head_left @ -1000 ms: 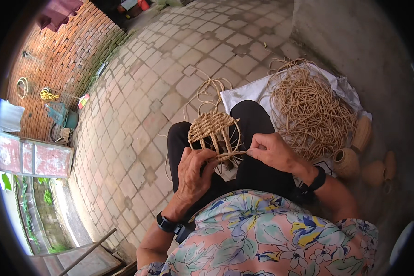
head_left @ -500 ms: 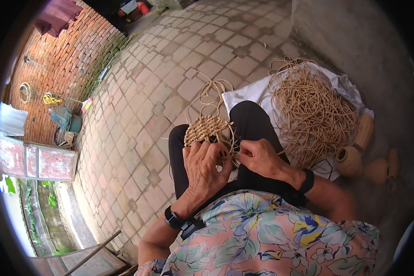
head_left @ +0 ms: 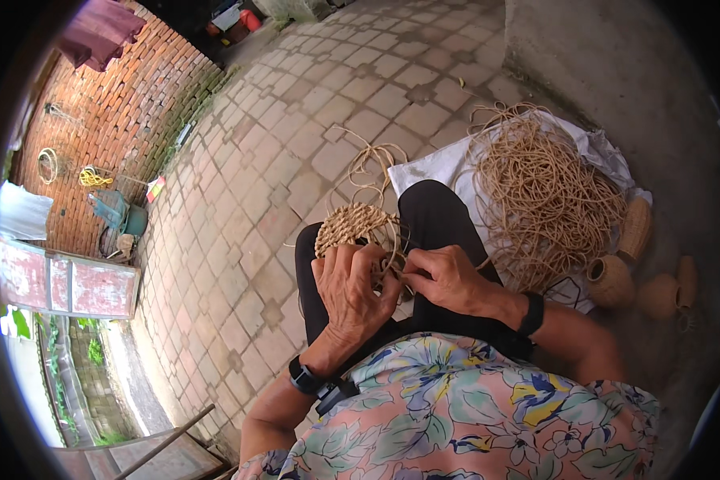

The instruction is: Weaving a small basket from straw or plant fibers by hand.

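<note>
A tan woven cord piece (head_left: 350, 227) with a braided surface rests over my lap, between my knees. My left hand (head_left: 349, 290) grips its near edge, the fingers curled over it. Close beside it, my right hand (head_left: 444, 276) pinches a strand of the tan cord, thumb against forefinger. The fingertips of both hands almost meet at the edge of the weave. Loose cord loops (head_left: 376, 156) trail from the piece onto the paving beyond my knees. My fingers hide the exact spot where the strand enters the weave.
To the right, a big tangled heap of cord (head_left: 544, 200) lies on a white sheet (head_left: 432, 164). Several woven vessels (head_left: 610, 280) lie beside the sheet. Paving stones (head_left: 240, 200) spread ahead, with a brick wall (head_left: 128, 88) at far left. A pole (head_left: 168, 440) leans at lower left.
My right hand has shifted slightly left, closer to the left hand. The left hand and the woven piece have moved a little to the left.
</note>
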Tool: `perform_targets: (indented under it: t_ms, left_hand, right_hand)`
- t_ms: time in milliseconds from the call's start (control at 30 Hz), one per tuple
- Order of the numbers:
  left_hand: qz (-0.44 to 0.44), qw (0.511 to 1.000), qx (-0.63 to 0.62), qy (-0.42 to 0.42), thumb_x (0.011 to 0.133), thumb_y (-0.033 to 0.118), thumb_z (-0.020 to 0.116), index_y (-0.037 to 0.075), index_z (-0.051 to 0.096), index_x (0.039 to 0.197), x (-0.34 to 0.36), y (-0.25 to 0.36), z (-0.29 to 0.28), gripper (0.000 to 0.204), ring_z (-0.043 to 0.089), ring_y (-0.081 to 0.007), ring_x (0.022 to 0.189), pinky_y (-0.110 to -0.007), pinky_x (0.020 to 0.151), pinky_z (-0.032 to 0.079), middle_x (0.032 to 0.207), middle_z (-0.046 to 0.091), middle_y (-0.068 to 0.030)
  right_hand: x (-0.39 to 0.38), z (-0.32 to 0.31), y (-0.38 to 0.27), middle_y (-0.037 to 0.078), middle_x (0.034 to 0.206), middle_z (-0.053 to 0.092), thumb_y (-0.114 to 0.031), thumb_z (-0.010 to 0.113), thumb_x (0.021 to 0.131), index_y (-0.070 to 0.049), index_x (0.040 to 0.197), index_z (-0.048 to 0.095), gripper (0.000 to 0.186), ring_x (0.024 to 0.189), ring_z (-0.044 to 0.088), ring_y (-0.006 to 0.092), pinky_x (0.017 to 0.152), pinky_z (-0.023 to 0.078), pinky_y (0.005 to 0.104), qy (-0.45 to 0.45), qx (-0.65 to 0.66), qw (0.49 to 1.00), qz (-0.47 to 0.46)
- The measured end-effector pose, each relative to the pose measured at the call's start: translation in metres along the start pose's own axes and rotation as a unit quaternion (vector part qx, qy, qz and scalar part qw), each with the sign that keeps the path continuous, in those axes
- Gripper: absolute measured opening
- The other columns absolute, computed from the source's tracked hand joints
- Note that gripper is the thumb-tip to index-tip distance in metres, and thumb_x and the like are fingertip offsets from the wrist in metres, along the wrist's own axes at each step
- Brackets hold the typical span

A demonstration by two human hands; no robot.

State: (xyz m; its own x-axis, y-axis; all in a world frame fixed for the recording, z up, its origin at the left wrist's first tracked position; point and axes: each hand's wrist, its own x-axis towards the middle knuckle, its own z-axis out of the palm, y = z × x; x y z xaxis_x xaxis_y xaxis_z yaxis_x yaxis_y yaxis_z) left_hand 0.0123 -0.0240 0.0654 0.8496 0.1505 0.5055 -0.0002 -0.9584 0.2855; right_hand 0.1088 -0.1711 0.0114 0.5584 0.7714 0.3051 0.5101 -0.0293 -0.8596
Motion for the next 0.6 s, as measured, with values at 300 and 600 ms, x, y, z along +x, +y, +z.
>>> perform_targets:
  t_ms: [300, 600]
  left_hand:
    - [0.136, 0.959, -0.055, -0.244, 0.074, 0.015, 0.067, 0.013, 0.060, 0.114, 0.051, -0.014, -0.023, 0.041, 0.064, -0.0276, 0.080, -0.040, 0.074, 0.044, 0.079, 0.067, -0.0062]
    - [0.130, 0.899, -0.052, -0.415, 0.081, 0.009, 0.057, 0.016, 0.063, 0.116, 0.099, -0.029, -0.023, 0.036, 0.066, -0.0351, 0.065, -0.048, 0.057, 0.048, 0.067, 0.064, -0.0146]
  right_hand:
    - [0.008, 0.008, 0.002, 0.012, 0.066, 0.060, -0.008, 0.072, 0.078, -0.005, 0.074, 0.052, 0.020, 0.061, 0.064, 0.0303, 0.052, 0.051, 0.0380, 0.077, -0.089, 0.984, -0.134]
    - [0.008, 0.010, -0.002, 0.008, 0.063, 0.057, -0.004, 0.075, 0.074, -0.006, 0.072, 0.051, 0.024, 0.057, 0.062, 0.0281, 0.050, 0.048, 0.0363, 0.076, -0.071, 0.985, -0.139]
